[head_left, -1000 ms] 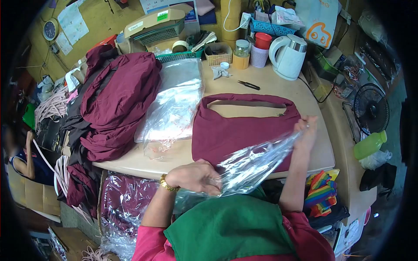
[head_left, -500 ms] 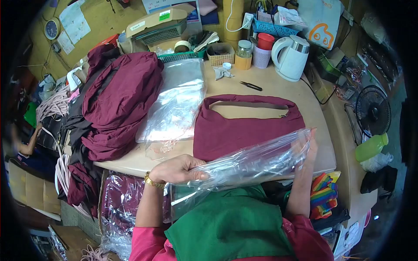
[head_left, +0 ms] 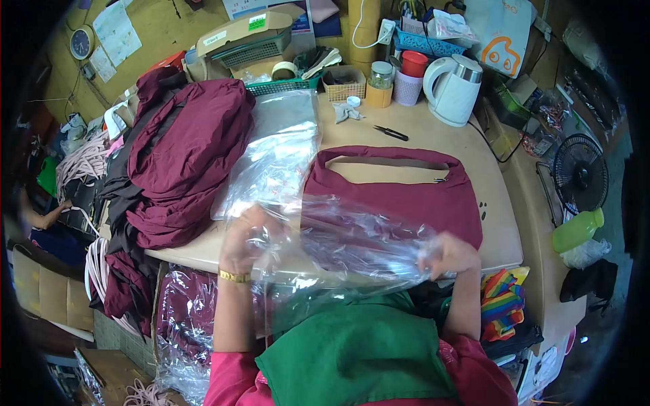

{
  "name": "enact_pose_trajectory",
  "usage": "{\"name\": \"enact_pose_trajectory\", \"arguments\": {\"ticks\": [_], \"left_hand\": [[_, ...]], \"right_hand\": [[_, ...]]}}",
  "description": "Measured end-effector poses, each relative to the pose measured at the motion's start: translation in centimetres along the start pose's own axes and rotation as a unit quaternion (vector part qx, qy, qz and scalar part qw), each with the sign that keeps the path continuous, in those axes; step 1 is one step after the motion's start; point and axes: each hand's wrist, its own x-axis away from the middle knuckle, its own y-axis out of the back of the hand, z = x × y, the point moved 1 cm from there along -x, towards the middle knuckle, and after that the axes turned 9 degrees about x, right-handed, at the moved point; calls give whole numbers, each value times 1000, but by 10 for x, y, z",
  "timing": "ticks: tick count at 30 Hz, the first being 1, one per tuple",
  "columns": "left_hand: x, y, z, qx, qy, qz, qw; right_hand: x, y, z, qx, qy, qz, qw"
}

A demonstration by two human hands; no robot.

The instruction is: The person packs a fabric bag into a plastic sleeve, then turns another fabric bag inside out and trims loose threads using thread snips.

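Head: clear plastic (head_left: 365, 247), illegible green label (head_left: 257, 23)

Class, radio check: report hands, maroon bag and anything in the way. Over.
Left hand blurred, seen through clear plastic. Right hand grips plastic's right end. Maroon bag flat on table; plastic overlaps its lower part in view.

A shoulder bag (head_left: 399, 196) lies on the worktable (head_left: 501, 179), in front of the person. Over its near part, a plastic sleeve (head_left: 365, 254) spans between the left hand (head_left: 254, 233) and the right hand (head_left: 450, 254). Left of the bag lies a stack of plastic sleeves (head_left: 284, 135); farther left, a heap of cloth (head_left: 196, 135). Behind the bag lie thread snips (head_left: 391, 132). Behind those, left to right, stand a basket (head_left: 345, 95), a jar (head_left: 380, 86), a cup (head_left: 406, 90) and an electric kettle (head_left: 452, 96). Off to the right, a fan (head_left: 580, 173) stands beyond a bottle (head_left: 577, 230).
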Motion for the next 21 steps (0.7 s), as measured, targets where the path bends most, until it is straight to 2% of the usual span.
{"name": "enact_pose_trajectory", "arguments": {"ticks": [1,2,3,4,5,6,7,8,9,10,11,12,13,14,15,16,17,18,19,20,21], "left_hand": [[-4,6,-6,262,22,30,964],[-7,8,-4,418,13,108,902],[-10,6,-5,556,31,186,810],[-9,0,-4,557,32,185,809],[-8,-9,-4,185,3,234,955],[-7,-21,-11,1,107,208,972],[-5,-33,-17,-178,214,217,936],[-5,-23,-7,-179,214,218,935],[-5,0,9,-65,124,98,985],[-7,4,7,52,32,-26,998],[-9,7,1,226,16,-50,973],[-9,-29,-25,305,26,-213,928],[-15,-7,-8,468,51,-1,882],[-9,5,1,433,65,22,899],[-4,17,10,396,77,46,914],[9,11,3,159,73,-122,977],[3,1,-6,-23,98,61,993],[-4,-9,-13,-203,117,241,942],[-3,-3,-11,-233,204,178,934],[-2,3,-7,-261,287,112,915],[-3,6,-2,-262,288,114,914]], "right_hand": [[0,-3,11,2,-42,116,992],[1,-6,15,3,-84,231,969],[-2,-8,6,-128,-17,91,987],[-4,-10,0,-252,51,-53,965],[-4,-5,-2,-363,11,-177,915],[-10,-3,5,-462,-27,-295,836],[-18,1,-5,-538,29,-141,831],[-19,3,-6,-571,61,-63,816],[-20,5,-7,-595,85,18,799],[-15,1,8,-254,2,78,964],[-12,-2,22,126,-81,127,981],[-21,-9,37,117,-93,338,929],[-16,-12,34,82,-100,276,952],[-11,-17,26,45,-108,213,970],[-14,-14,7,-82,-24,75,993],[-18,-12,2,-205,61,-67,975],[-14,-15,-2,-355,-65,-260,896],[-17,-9,1,-478,-11,-182,859],[-17,-8,-3,-496,-30,-136,857],[-17,-6,-5,-396,-42,-55,916],[-18,-5,-6,-283,-34,27,958]]}}
